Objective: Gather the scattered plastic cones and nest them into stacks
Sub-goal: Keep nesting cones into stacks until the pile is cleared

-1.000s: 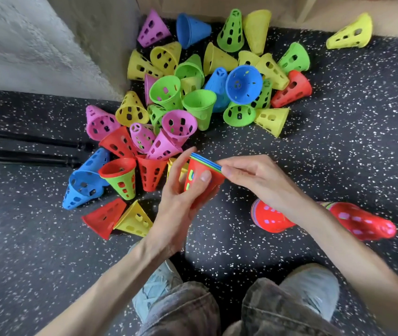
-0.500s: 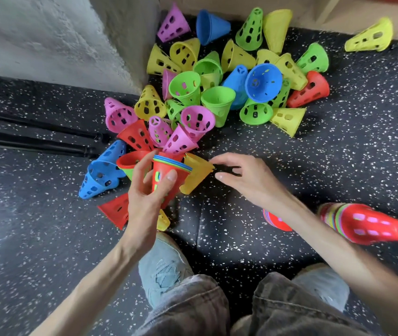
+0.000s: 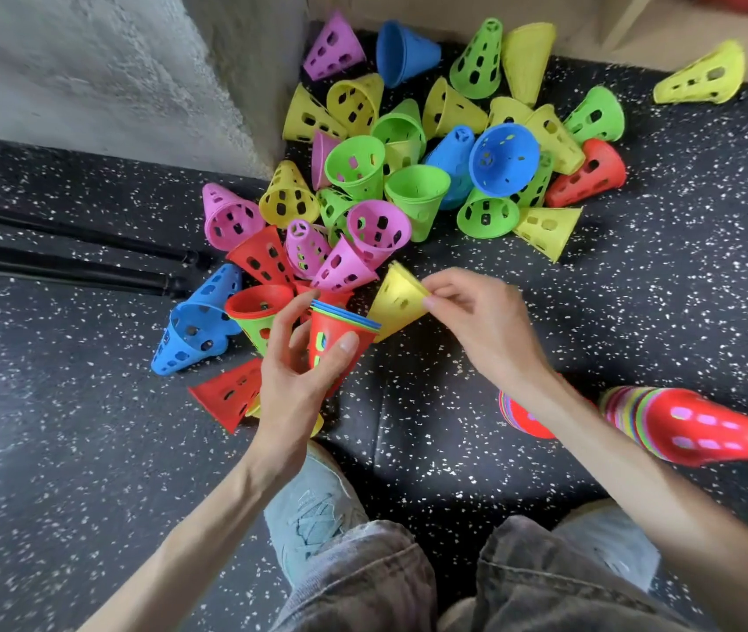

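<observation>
The left hand (image 3: pixel 292 385) grips a short nested stack (image 3: pixel 340 339), red outermost, rims up, thumb and fingers curled round its wall. The right hand (image 3: pixel 477 321) pinches a yellow cone (image 3: pixel 397 301) at its rim between thumb and fingertips, wide end toward the hand, just beside the stack's open mouth and not yet seated. The loose pile (image 3: pixel 408 175) lies beyond on the speckled floor (image 3: pixel 636 289); a finished stack (image 3: pixel 691 426) lies on its side near the right forearm (part hidden behind it). Risks, as judged: the pinch is shallow, so the cone may slip; entering tilted, it could jam on the rims; the lying stack may roll if nudged by the forearm.
</observation>
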